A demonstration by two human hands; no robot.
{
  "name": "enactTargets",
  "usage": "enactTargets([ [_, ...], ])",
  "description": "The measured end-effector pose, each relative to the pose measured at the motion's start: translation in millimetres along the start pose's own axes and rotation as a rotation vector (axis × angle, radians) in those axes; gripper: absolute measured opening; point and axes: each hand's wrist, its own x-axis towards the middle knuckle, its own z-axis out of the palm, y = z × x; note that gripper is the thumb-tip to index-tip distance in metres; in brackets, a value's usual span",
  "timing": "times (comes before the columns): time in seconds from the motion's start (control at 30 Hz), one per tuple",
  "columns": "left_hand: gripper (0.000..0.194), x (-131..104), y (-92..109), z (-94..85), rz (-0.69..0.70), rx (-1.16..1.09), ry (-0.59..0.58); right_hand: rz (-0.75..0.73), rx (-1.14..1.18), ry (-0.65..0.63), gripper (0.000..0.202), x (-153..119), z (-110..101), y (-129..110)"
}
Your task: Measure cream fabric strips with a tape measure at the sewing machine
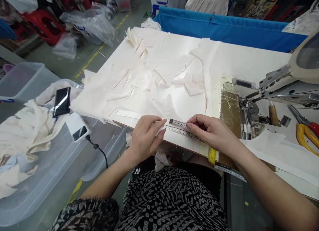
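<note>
My right hand (211, 131) pinches the right end of a short piece of measuring tape (177, 122) between thumb and fingers. That piece lies just above a longer scale with black marks (184, 132) along the table's front edge. My left hand (147, 136) rests at the scale's left end, its thumb and forefinger apart. A narrow white strip (128, 114) runs in under the left fingers; its other end is hidden. Beyond both hands, thin cream fabric pieces (149, 78) lie rumpled over the white table (236, 58).
On the right stand a sewing machine (281, 88), a wooden-handled tool (273, 114) and yellow-handled scissors (307, 138). A yellow tape measure (212, 156) hangs over the front edge. At left, a phone (62, 101) and white power bank (77, 126) lie by a plastic bin (94, 161).
</note>
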Motion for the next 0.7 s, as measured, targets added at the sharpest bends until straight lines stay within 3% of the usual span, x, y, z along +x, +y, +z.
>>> enactTargets([
  [0.3,0.029,-13.7,-4.0,12.0,0.072,0.18,-0.066,0.045,-0.031,-0.03,0.029,16.2,6.1,-9.7],
  [0.7,0.034,-13.6,-1.4,14.1,0.026,0.228,-0.114,0.063,-0.037,-0.038,0.025,21.0,8.4,-11.8],
])
